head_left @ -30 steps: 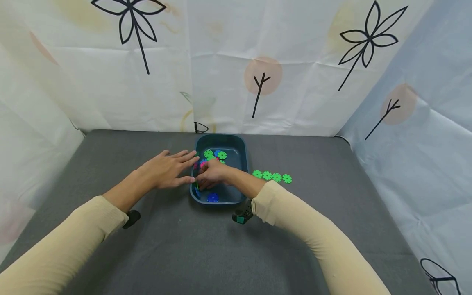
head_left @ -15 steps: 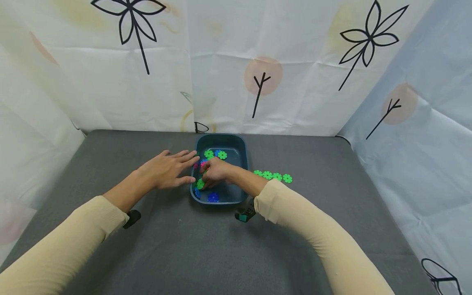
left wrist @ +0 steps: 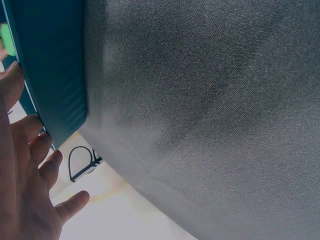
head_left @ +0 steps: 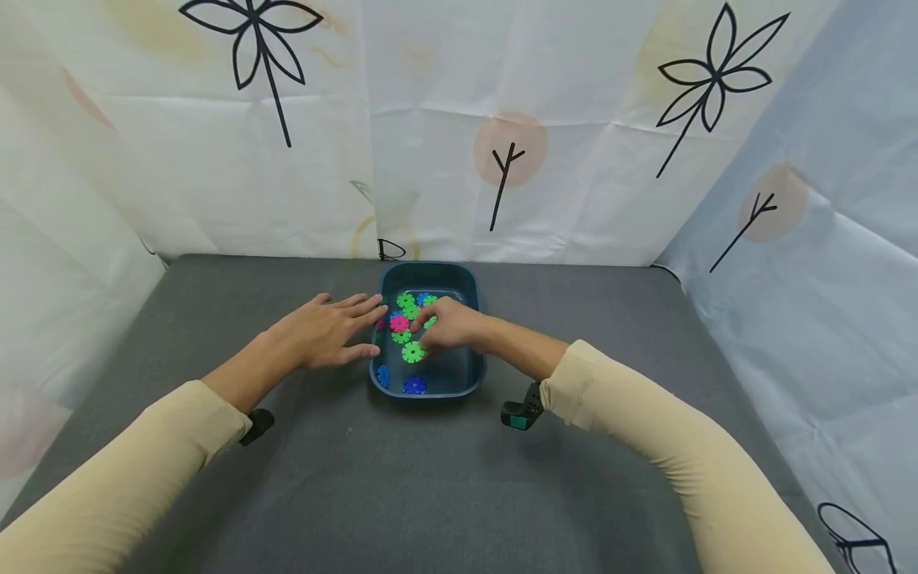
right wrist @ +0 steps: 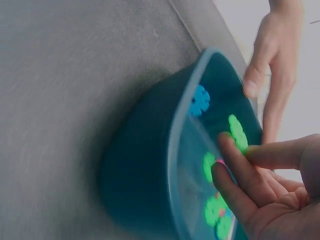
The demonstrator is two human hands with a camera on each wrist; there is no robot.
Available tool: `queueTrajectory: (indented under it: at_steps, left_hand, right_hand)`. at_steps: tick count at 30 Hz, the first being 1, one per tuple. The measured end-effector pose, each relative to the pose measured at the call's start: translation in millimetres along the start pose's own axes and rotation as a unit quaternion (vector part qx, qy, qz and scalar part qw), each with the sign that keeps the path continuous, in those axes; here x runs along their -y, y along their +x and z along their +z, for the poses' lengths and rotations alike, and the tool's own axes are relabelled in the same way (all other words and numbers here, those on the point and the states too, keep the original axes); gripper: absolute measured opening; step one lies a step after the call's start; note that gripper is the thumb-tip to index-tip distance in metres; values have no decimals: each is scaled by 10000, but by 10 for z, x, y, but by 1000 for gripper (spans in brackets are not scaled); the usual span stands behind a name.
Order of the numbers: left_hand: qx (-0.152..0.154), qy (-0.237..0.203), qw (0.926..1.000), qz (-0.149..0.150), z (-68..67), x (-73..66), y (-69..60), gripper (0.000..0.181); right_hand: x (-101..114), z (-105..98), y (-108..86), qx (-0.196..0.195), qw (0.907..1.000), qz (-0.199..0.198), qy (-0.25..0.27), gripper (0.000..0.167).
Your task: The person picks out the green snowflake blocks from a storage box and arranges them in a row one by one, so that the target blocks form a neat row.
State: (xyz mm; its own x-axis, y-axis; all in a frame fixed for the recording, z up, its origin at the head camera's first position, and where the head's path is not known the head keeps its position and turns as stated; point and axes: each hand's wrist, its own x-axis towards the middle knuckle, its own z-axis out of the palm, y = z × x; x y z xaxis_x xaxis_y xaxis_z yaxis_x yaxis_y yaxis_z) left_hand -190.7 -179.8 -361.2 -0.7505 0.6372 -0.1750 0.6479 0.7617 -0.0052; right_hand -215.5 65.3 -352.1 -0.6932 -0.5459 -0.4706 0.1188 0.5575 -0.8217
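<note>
My right hand (head_left: pixel 455 325) is over the dark teal plastic tub (head_left: pixel 452 379), its thumb and a finger pinching a green flower-shaped plastic disc (right wrist: pixel 238 134). In the head view that green disc (head_left: pixel 412 351) appears at the fingertips, inside the tub's outline. My left hand (head_left: pixel 326 331) has its fingers spread, with fingertips touching the tub's left rim. Under and beside the right hand, several more green discs (head_left: pixel 406 300) lie in the tub. A pink disc (head_left: pixel 398 323) lies among them. Blue discs (head_left: pixel 413 386) sit near the tub's front.
A grey cloth-covered table (head_left: pixel 402 486) carries the tub near its back edge. Behind it hangs a white patterned curtain (head_left: pixel 430 175). My right forearm (head_left: pixel 523 348) crosses the table to the right of the tub. Dark cameras (head_left: pixel 522 410) are strapped at both wrists.
My right hand has drawn rightward from the tub's left side, bringing the pinched green disc with it. The forearm now covers a row of green discs on the table. The left hand has stayed put.
</note>
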Motion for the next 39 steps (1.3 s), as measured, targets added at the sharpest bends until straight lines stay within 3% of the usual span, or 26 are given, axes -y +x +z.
queueTrajectory:
  at_steps: [12,18,26,32,39]
  left_hand:
    - [53,-8,10000,-71,8,3,-5,73]
    - [48,-21,10000,-68,7,2,-7,74]
    - [61,-8,10000,-75,5,-5,5,74]
    - [32,-14,10000,-90,0,-4,1,74]
    - [38,-39,10000,-83,-10,-22,-2,73]
  right_hand:
    - [-191,-613,-514,-589,9981,-91,-129,29]
    - [-354,-801,-733,-916,9955,-62,-248,30]
    - [-520,-999,-1069,-1408,9871,-311,-701,26]
    - [-758,-1102,-1173,-1770,9790,-488,-883,24]
    - [-1173,-1217,-1186,-2074,9763,-135,-598,27]
